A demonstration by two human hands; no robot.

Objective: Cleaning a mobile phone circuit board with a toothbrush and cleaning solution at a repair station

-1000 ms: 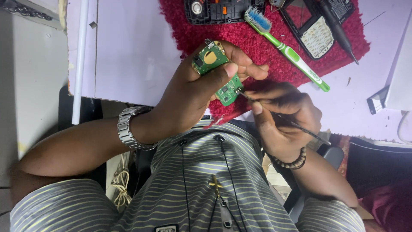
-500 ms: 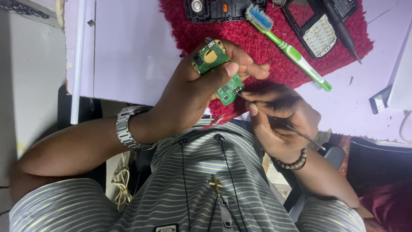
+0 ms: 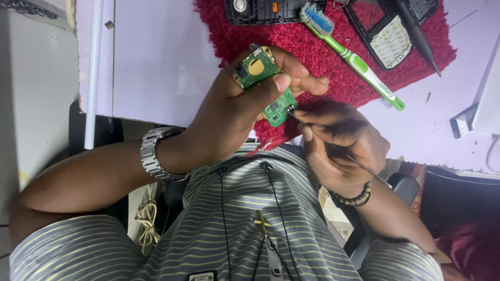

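Note:
My left hand [image 3: 234, 112], with a metal watch [image 3: 153, 153] on its wrist, grips a small green circuit board [image 3: 258, 67] between thumb and fingers above the table edge. The board has a round gold pad and is tilted, its lower end [image 3: 279, 108] facing my right hand. My right hand [image 3: 341, 145], with a bead bracelet at the wrist, pinches a thin dark metal tool [image 3: 364, 166]. Its tip meets the board's lower end, and its tail sticks out past the palm.
A red fuzzy mat [image 3: 323, 73] lies on the pale table [image 3: 161, 67]. On it are a green and white toothbrush [image 3: 359, 62], a black phone housing [image 3: 260, 10], a keypad frame [image 3: 388, 39] and a black pen-like tool [image 3: 416, 31]. A white rod [image 3: 94, 73] stands left, a white device [image 3: 479, 109] right.
My right hand has shifted slightly up towards the board, bringing the tool's tip to its lower end. The left hand holds the board nearly still.

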